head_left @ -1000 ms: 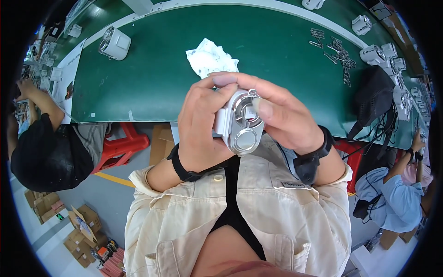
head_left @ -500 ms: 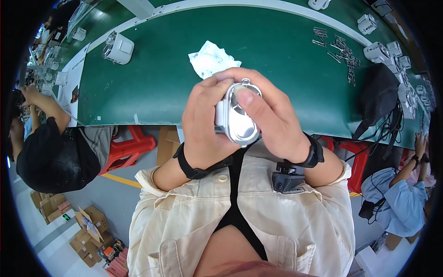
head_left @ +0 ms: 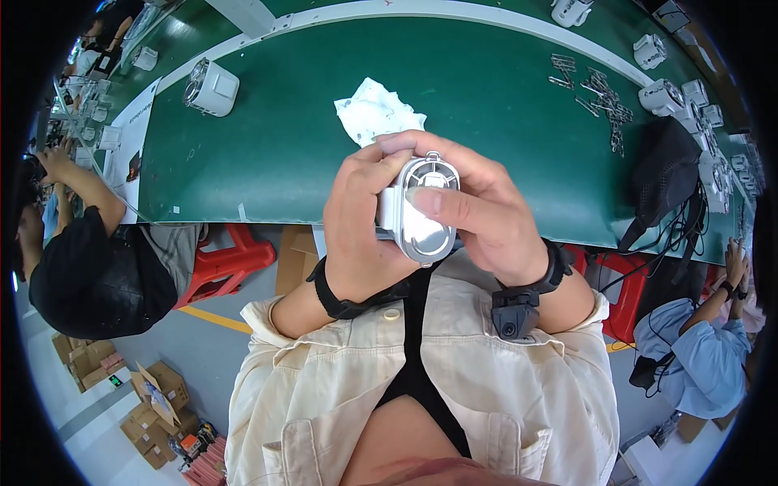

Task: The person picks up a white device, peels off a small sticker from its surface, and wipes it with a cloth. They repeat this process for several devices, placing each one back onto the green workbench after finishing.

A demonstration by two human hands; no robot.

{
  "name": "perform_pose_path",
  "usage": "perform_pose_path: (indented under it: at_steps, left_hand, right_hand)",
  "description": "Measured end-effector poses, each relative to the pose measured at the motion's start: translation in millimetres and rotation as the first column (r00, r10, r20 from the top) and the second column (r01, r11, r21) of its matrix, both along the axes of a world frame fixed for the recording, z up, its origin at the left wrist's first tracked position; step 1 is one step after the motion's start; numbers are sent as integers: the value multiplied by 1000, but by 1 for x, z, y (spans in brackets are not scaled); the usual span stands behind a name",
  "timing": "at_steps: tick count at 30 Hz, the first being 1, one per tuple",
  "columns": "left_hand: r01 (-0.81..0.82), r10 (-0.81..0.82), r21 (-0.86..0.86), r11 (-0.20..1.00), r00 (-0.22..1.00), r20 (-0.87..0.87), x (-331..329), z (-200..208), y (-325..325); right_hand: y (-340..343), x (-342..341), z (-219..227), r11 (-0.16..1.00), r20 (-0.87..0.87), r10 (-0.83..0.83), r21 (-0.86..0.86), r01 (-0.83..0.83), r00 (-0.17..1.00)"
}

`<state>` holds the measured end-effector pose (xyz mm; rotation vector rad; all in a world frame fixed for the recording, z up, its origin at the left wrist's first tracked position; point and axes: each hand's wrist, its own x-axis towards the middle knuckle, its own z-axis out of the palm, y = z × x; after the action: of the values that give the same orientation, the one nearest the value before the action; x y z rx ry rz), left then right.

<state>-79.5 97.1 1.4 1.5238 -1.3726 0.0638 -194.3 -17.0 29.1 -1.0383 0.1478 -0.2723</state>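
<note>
Between my two hands is a white oval lamp-like housing (head_left: 431, 231) with a shiny silver reflector face turned up toward me. My left hand (head_left: 354, 219) wraps round its left side, fingers closed. My right hand (head_left: 486, 206) curls round the far and right sides, its thumb lying across the reflector. Just beyond my fingers a crumpled white cloth or tissue (head_left: 377, 109) with small dark spots rests on the green table. Much of the housing's body is hidden by my hands.
A similar white housing (head_left: 213, 87) stands at the table's left. Several metal clips (head_left: 604, 97) lie at the right, near a black bag (head_left: 664, 166) with cables. More white housings (head_left: 663, 97) line the far right edge. People sit on both sides by red stools (head_left: 227, 259).
My right thumb has slid from the reflector's far end toward its middle, uncovering the upper part. The housing has stayed in both hands, nearly in place.
</note>
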Motion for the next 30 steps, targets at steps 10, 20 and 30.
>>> perform_pose_path:
  at_steps: [10,20,30]
  left_hand:
    - [-29,29,11,1000,999,-17,-3,-2,3]
    - [13,-10,67,998,999,-53,-4,4,1]
    - [-19,25,192,981,999,-30,35,33,5]
  right_hand:
    - [5,1,2,998,-50,-28,62,31,998]
    - [-3,-1,-5,999,7,-14,-28,14,1000]
    - [-60,23,14,994,-70,-105,-26,103,992]
